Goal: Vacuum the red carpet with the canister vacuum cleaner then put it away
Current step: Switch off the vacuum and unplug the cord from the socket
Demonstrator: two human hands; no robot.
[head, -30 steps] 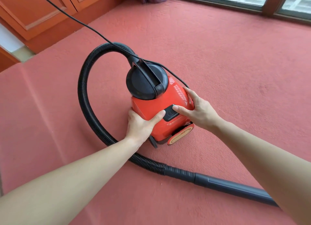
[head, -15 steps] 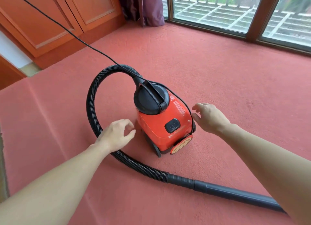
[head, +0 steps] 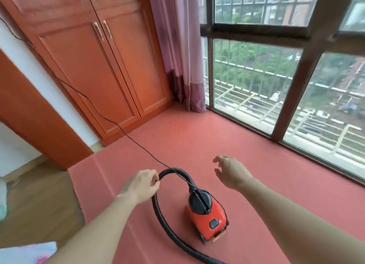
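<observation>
The red canister vacuum [head: 205,222] with its black lid and handle stands on the red carpet [head: 197,139]. Its black ribbed hose [head: 156,206] loops up from the lid, round to the left and off the bottom edge. A thin black power cord [head: 118,125] runs from the vacuum up to the far left wall. My left hand [head: 141,184] hovers at the top of the hose loop, fingers loosely curled and holding nothing. To the right, above the vacuum, my right hand [head: 231,171] hangs in the air with fingers spread.
An orange wooden wardrobe [head: 98,70] fills the back left, with a purple curtain [head: 181,66] in the corner. A floor-length window [head: 276,89] runs along the right. Wooden floor [head: 29,194] borders the carpet's left edge, and something white [head: 25,252] lies at the bottom left.
Both hands have let go of the vacuum body and lifted away. The view has risen and pulled back, so the vacuum now sits lower and smaller.
</observation>
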